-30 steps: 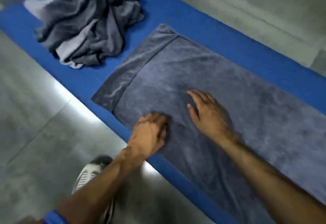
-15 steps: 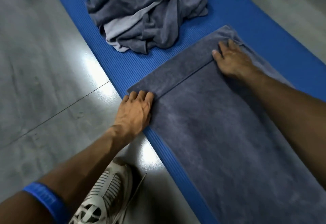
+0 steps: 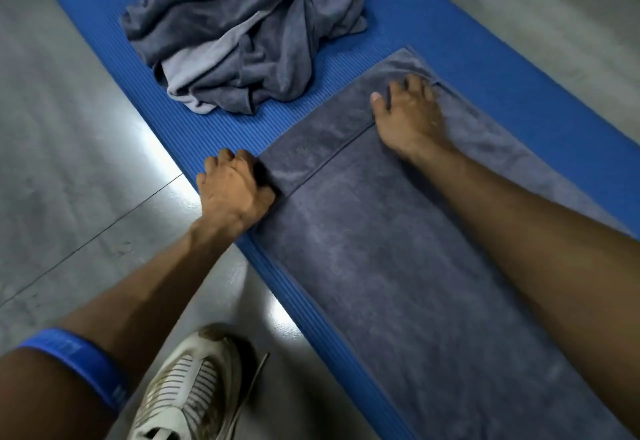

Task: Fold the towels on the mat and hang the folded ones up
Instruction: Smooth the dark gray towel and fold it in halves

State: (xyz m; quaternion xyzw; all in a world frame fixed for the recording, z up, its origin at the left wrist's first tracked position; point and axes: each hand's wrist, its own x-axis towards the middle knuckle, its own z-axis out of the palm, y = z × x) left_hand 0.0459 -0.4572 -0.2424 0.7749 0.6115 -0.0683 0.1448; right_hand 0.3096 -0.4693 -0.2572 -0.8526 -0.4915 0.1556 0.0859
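A dark grey towel (image 3: 398,259) lies flat along the blue mat (image 3: 485,48), folded once so its lower layer shows as a strip at the far end. My left hand (image 3: 233,186) grips the towel's near far-end corner with curled fingers. My right hand (image 3: 410,110) sits on the opposite far corner, fingers bent into the cloth's edge. A heap of crumpled grey towels (image 3: 249,31) lies further up the mat.
Grey tiled floor (image 3: 69,162) surrounds the mat on both sides. My white sneaker (image 3: 187,391) stands on the floor just left of the mat's near edge. A blue wristband (image 3: 76,360) is on my left forearm.
Both hands went from the towel's middle to its far corners. My left hand's fingers, flat half a second ago, have curled round the corner; the right hand's fingers have bent too.
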